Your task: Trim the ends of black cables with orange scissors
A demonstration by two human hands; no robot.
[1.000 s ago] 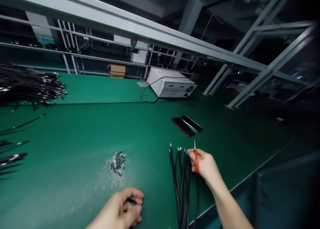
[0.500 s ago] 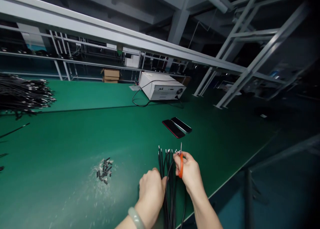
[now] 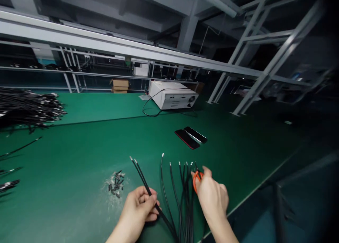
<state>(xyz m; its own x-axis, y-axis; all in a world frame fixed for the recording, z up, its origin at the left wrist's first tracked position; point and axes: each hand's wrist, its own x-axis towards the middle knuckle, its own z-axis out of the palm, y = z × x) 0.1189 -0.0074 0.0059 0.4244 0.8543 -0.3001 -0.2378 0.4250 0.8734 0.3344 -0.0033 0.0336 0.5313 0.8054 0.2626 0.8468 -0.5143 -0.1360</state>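
Left hand (image 3: 141,206): two thin black cables (image 3: 147,188) are pinched.
Right hand (image 3: 212,193): orange-handled scissors (image 3: 195,181) are held, fingers bent, by the green worktop (image 3: 243,165)'s near edge.

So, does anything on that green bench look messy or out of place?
One spot: short black pieces lie in a loose heap on the green bench, beyond and left of the left hand, pale flecks scattered around them. It looks untidy, perhaps cutting scraps; nothing appears clearly damaged.

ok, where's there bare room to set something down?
Free: green bench between the cable pile and the two phones, beyond the short black pieces; also right of the phones. Crowded: around the left hand, loose cables, and right hand with orange-handled scissors.
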